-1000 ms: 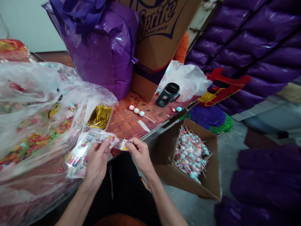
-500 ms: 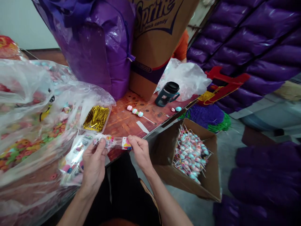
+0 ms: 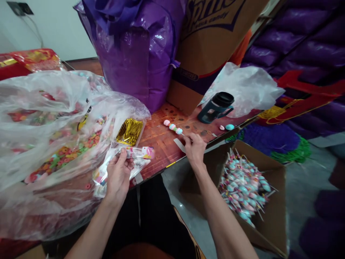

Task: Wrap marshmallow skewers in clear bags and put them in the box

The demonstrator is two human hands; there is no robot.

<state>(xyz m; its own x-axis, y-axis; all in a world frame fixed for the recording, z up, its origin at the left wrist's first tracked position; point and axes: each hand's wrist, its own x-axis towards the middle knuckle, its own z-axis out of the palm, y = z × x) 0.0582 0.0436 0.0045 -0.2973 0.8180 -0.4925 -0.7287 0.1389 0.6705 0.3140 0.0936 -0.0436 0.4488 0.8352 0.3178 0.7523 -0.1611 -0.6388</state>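
Observation:
My left hand (image 3: 120, 172) pinches a small clear candy bag (image 3: 145, 152) with a pink and yellow printed end, held over a stack of similar bags (image 3: 100, 178). To its right, my right hand (image 3: 196, 150) has its fingertips closed on the white stick of a marshmallow skewer (image 3: 173, 127). Pink, blue and green pieces are threaded along that skewer, which lies on the table. Gold twist ties (image 3: 129, 131) sit in a clear packet just behind the left hand. A white strip (image 3: 179, 145) lies beside the right fingertips.
A large clear sack of ring candy (image 3: 61, 122) covers the table's left side. Behind stand a purple bag (image 3: 134, 61) and a tall carton (image 3: 207, 50). A dark mug (image 3: 215, 108) and loose marshmallows (image 3: 229, 127) are at right. Below, an open box (image 3: 279, 205) holds many wrapped skewers.
My right hand has let go of the candy bag's printed end and moved right to the skewer's stick. My left hand keeps the bag. The view has shifted left.

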